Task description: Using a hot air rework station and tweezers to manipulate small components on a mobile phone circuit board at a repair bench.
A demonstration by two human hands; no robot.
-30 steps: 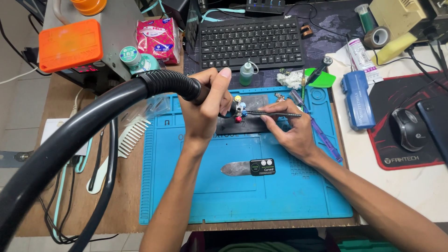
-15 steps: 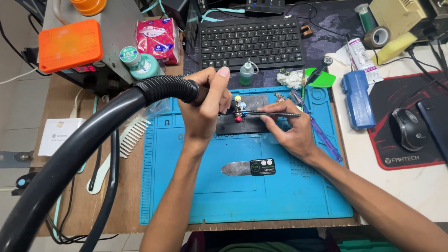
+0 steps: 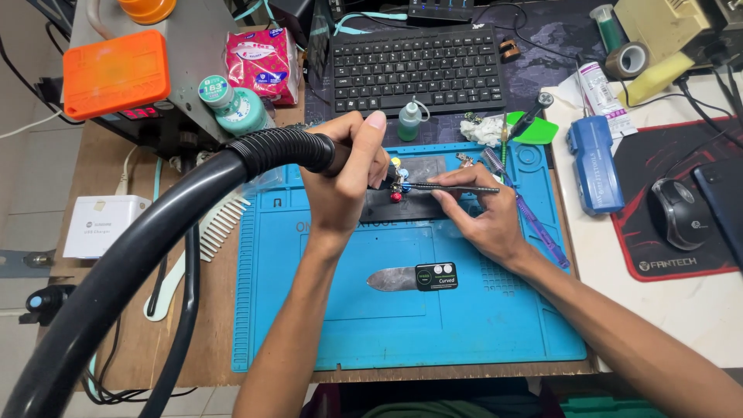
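Note:
My left hand (image 3: 350, 176) grips the handle of a hot-air tool at the end of a thick black corrugated hose (image 3: 193, 224), its tip over a dark holder plate (image 3: 406, 203) with small coloured knobs. My right hand (image 3: 480, 209) pinches thin metal tweezers (image 3: 457, 187), whose tips point left at the small part under the nozzle. Both hands hover over a blue work mat (image 3: 402, 310).
A curved metal pry tool with a black label (image 3: 418, 277) lies on the mat. A black keyboard (image 3: 418, 68), a small dropper bottle (image 3: 410, 121), an orange box (image 3: 116, 71), a blue case (image 3: 594, 164) and a mouse (image 3: 681, 214) surround it.
The view has shifted slightly; the hose and left hand stay over the holder, and the tweezers keep their place.

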